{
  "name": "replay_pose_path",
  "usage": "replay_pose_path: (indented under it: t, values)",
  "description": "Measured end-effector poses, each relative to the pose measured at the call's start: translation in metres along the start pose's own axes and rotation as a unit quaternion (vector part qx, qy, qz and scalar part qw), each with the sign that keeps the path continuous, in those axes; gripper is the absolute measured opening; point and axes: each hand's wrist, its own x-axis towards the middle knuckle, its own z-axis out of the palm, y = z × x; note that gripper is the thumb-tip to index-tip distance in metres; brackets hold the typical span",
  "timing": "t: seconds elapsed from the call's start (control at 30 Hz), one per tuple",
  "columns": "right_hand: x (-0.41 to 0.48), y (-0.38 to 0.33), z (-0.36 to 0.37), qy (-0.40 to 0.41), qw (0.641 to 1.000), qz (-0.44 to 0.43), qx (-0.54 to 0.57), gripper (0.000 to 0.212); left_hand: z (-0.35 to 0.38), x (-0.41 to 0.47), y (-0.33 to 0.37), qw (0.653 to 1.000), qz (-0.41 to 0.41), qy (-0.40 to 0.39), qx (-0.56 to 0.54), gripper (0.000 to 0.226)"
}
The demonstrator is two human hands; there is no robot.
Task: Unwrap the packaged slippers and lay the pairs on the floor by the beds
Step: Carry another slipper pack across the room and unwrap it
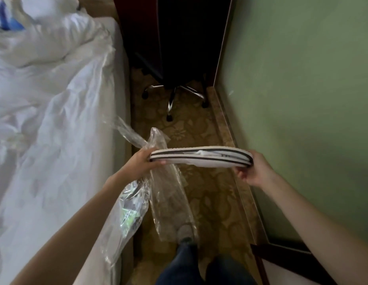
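In the middle of the frame the person holds the pair of slippers (201, 158), white with dark stripes, pressed flat together and seen from the edge, above the patterned carpet (211, 204). The left hand (137, 163) grips one end with curled fingers, and the clear plastic wrapper (166, 194) hangs down from under this hand. The right hand (254, 171) pinches the other end. The bed (45, 120) with white bedding fills the left side.

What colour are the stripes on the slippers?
Black stripes on white slippers, seen in the head view.
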Motion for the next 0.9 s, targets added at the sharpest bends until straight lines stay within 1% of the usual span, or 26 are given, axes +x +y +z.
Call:
replay_pose_path:
  t: [0.03, 0.07, 0.17, 0.27, 0.33, 0.43, 0.47, 0.53, 0.6, 0.67, 0.73, 0.77, 0.8, 0.87, 0.9]
  values:
    - [0.007, -0.007, 0.009, -0.012, 1.0, 0.003, -0.008, 0.044, -0.006, 0.009, -0.004, 1.0, -0.006, 0.002, -0.005, 0.013]
    - [0.014, -0.014, 0.017, -0.025, 1.0, 0.008, -0.006, 0.046, -0.012, 0.017, -0.008, 1.0, -0.014, 0.006, -0.017, 0.018]
    - [0.041, -0.037, 0.039, -0.058, 0.998, 0.016, 0.029, 0.043, -0.022, 0.038, -0.02, 0.996, -0.042, 0.014, -0.08, 0.038]
    - [0.073, -0.062, 0.059, -0.082, 0.995, 0.028, 0.056, 0.041, -0.029, 0.056, -0.032, 0.989, -0.068, 0.01, -0.134, 0.044]
    - [0.098, -0.08, 0.074, -0.095, 0.992, 0.037, 0.072, 0.04, -0.038, 0.072, -0.038, 0.981, -0.095, 0.023, -0.17, 0.04]
    - [0.137, -0.111, 0.104, -0.107, 0.991, 0.044, 0.073, 0.044, -0.049, 0.105, -0.046, 0.963, -0.153, 0.053, -0.217, 0.018]
    - [0.15, -0.122, 0.114, -0.108, 0.991, 0.046, 0.07, 0.044, -0.053, 0.118, -0.049, 0.958, -0.17, 0.07, -0.218, 0.017]
    - [0.178, -0.145, 0.135, -0.112, 0.99, 0.055, 0.062, 0.047, -0.063, 0.149, -0.053, 0.961, -0.183, 0.098, -0.184, 0.024]
    - [0.203, -0.167, 0.154, -0.121, 0.989, 0.061, 0.058, 0.054, -0.075, 0.18, -0.056, 0.961, -0.189, 0.123, -0.158, 0.029]
    - [0.225, -0.19, 0.171, -0.117, 0.991, 0.054, 0.025, 0.064, -0.084, 0.209, -0.063, 0.953, -0.21, 0.143, -0.166, 0.024]
    - [0.246, -0.208, 0.184, -0.09, 0.994, 0.048, -0.035, 0.07, -0.089, 0.233, -0.075, 0.938, -0.233, 0.168, -0.193, 0.018]
    - [0.255, -0.215, 0.19, -0.084, 0.993, 0.046, -0.064, 0.065, -0.091, 0.243, -0.081, 0.935, -0.237, 0.174, -0.2, 0.016]
    - [0.264, -0.222, 0.198, -0.086, 0.991, 0.046, -0.088, 0.052, -0.091, 0.252, -0.09, 0.933, -0.241, 0.176, -0.202, 0.015]
    - [0.289, -0.228, 0.209, -0.094, 0.987, 0.041, -0.127, 0.016, -0.09, 0.27, -0.113, 0.928, -0.265, 0.178, -0.193, 0.019]
    - [0.304, -0.228, 0.213, -0.098, 0.983, 0.033, -0.154, 0.016, -0.088, 0.278, -0.126, 0.923, -0.286, 0.18, -0.182, 0.024]
